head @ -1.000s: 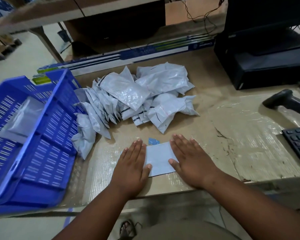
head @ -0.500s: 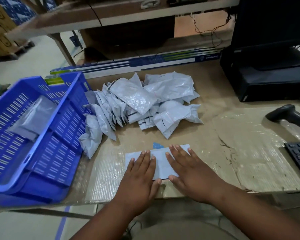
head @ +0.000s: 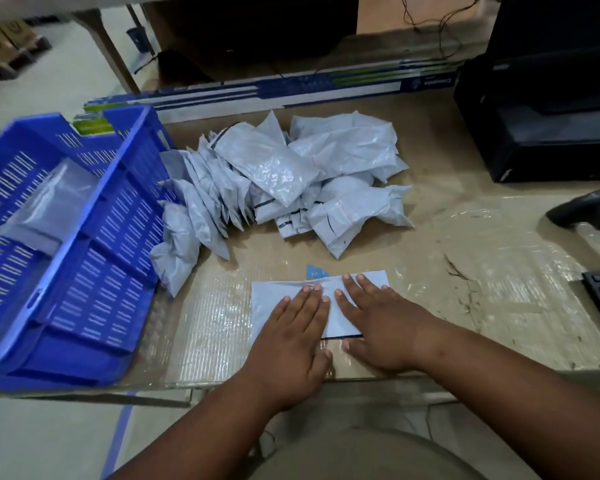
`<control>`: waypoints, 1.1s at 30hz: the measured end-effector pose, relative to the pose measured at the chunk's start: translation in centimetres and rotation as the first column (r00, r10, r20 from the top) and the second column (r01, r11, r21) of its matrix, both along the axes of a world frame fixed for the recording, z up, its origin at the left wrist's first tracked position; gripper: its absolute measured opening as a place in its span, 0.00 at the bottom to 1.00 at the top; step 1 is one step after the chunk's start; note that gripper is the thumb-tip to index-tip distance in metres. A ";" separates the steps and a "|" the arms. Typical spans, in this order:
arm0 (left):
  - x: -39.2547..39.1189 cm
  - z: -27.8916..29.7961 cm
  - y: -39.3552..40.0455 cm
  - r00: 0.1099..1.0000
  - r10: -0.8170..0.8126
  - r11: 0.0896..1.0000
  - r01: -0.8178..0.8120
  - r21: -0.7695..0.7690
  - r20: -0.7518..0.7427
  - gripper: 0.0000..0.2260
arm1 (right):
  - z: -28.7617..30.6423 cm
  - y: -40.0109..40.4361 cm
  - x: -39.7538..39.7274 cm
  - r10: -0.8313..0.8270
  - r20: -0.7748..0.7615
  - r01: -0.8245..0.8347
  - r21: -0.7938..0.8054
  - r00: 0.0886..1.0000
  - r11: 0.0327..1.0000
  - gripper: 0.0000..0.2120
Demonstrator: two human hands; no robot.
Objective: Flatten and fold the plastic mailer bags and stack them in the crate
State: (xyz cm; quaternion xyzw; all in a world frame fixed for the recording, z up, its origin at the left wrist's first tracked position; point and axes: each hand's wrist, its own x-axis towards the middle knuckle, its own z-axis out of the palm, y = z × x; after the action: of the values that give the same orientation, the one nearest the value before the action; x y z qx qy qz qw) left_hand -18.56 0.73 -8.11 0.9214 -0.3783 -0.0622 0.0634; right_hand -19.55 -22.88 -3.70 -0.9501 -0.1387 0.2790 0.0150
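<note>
Covering a worn table (head: pixel 447 161) — taped plastic film (head: pixel 208 327), shelving behind.

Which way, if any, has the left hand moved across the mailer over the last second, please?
Yes, rightward. The left hand was left of the blue scrap; now its fingertips lie directly below it on the flat mailer, beside the right hand.
</note>
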 end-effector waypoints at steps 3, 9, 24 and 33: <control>0.7 0.8 0.1 0.992 0.002 0.997 -0.012 -0.082 -0.128 0.34 | 1.6 1.4 0.9 -0.049 0.238 0.024 0.107 0.970 0.994 0.28; 0.0 1.4 3.7 0.980 0.178 0.980 -0.184 -0.078 -0.085 0.33 | -3.5 3.4 -1.8 0.051 0.344 -0.129 0.209 0.938 0.969 0.37; 2.1 2.5 -1.2 0.986 0.165 0.935 -0.151 -0.319 0.017 0.24 | -3.1 5.9 0.8 -0.205 0.366 0.045 0.399 0.908 0.916 0.30; 2.4 -1.4 3.5 0.952 0.295 0.954 -0.298 0.039 0.080 0.33 | -5.2 0.6 -0.2 -0.185 0.366 0.130 0.169 0.912 0.977 0.36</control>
State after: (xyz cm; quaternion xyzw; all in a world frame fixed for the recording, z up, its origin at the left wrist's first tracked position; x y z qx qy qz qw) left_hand -16.17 4.21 -9.51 0.9707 -0.2361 -0.0278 0.0347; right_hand -19.72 -22.29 -8.91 -0.9907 -0.0811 0.0775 0.0774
